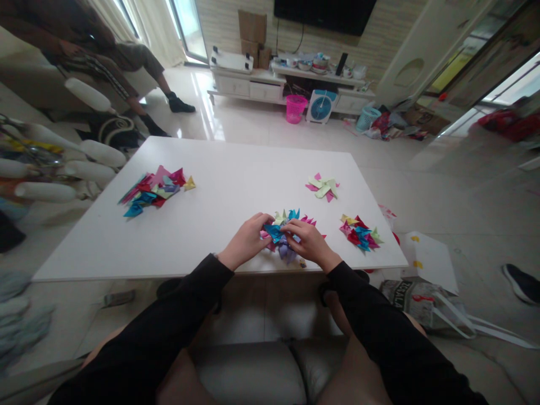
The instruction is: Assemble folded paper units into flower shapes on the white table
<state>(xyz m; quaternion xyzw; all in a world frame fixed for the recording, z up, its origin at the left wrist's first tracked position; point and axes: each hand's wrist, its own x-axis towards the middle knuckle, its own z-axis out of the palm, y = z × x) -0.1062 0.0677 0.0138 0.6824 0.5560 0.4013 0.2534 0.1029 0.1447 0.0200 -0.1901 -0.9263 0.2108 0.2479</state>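
Blue folded paper (274,232) is sitting between the two hands, just above the front edge of the white desk (236,185), right over a ring of colourful folded pieces (288,250). The left hand (248,239) is pinching it from the left, thumb below and fingers on top. The right hand (310,242) is coming in from the other side, fingers bent, and a fingertip is touching the paper's right end; whether its thumb is gripping too, I cannot tell. Purple points are showing below, pale green and blue ones behind, pink ones poking out to the right. Over on the right, a small mixed cluster (361,233) is lying near the desk's edge, and a green and pink pinwheel shape (323,187) is resting farther back. Across on the left, a bigger loose pile (156,191) is spreading out in pink, red, blue and green, with a yellow piece (189,183) lying at its right end. Beyond the desk, a seated person (109,62) is stretching a leg across the shiny floor, and a pink basket (296,108) is standing beside a blue and white fan (321,106)
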